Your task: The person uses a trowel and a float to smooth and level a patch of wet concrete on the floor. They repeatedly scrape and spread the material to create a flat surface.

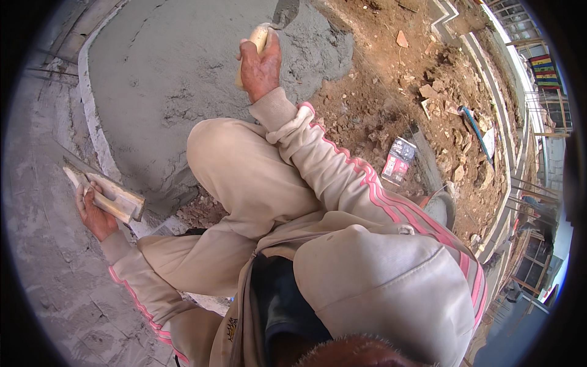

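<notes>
My right hand (260,64) is stretched forward and closed around the pale wooden handle of a trowel (278,18). Its metal blade rests on a heap of wet grey cement (183,61). My left hand (95,214) is low on the left and grips the handle of a wooden plastering float (107,192), which lies against the pale edge (92,122) of the cement patch. Both sleeves are beige with pink stripes. My bent knee (244,165) sits between the two hands.
Rough grey concrete floor (55,269) lies to the left. Red-brown soil (391,79) with broken bricks and stones fills the right side, with a flattened packet (397,162), a blue pipe (474,125) and a metal pan (441,205). Stepped kerbs and scaffolding run along the far right.
</notes>
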`<state>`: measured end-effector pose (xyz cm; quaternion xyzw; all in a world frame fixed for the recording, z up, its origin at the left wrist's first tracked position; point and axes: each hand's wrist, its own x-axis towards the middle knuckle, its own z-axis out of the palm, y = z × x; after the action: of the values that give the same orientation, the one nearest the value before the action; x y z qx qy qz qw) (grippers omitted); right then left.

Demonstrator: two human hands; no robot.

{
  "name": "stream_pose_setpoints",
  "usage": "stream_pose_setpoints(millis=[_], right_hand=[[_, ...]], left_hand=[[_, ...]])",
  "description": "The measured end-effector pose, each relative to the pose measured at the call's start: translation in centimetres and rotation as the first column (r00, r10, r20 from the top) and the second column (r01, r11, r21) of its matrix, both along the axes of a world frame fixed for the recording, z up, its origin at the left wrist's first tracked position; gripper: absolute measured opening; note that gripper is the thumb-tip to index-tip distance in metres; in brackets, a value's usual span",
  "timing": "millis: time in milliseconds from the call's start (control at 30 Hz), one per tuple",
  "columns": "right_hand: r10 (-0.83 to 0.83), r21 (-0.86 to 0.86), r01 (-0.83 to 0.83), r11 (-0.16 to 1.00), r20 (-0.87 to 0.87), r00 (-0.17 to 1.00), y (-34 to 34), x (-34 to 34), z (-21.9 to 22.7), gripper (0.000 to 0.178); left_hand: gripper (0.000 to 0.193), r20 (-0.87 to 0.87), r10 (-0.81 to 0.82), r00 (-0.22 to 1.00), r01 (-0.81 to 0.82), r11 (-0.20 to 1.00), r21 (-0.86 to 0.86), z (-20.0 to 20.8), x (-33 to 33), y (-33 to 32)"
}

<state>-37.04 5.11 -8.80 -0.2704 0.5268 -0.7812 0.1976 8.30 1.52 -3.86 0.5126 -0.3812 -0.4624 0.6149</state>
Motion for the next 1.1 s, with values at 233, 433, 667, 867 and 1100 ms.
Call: stream_pose_setpoints(millis=[233, 433, 667, 867, 1100], right_hand=[[0.319, 0.054, -0.315, 0.948, -0.098, 0.943, 3.5, 0.2, 2.9, 0.043], [0.425, 0.529, -0.465, 0.710, 0.204, 0.882, 10.8, -10.8, -6.2, 0.038], [0.270, 0.640, -0.475, 0.604, 0.397, 0.877, 10.2, -25.8, -7.8, 0.025], [0.414, 0.714, -0.558, 0.423, 0.396, 0.820, 7.3, -22.7, -7.7, 0.028], [0.729, 0.669, -0.678, 0.304, 0.295, 0.618, 9.7, -11.1, -11.0, 0.038]], left_hand=[[0.037, -0.038, 0.021, 0.999, -0.023, 0.999, -0.046, -0.9, 2.2, -0.1], [0.037, -0.067, 0.048, 0.997, -0.051, 0.998, -0.031, -0.5, 2.0, 0.2], [0.035, -0.039, 0.064, 0.997, -0.066, 0.997, -0.029, -0.4, 1.4, 0.2], [0.033, -0.030, 0.061, 0.998, -0.061, 0.998, -0.023, -0.6, 0.7, 0.1], [0.033, -0.002, 0.074, 0.997, -0.074, 0.997, -0.022, -0.8, 0.1, 0.0]])
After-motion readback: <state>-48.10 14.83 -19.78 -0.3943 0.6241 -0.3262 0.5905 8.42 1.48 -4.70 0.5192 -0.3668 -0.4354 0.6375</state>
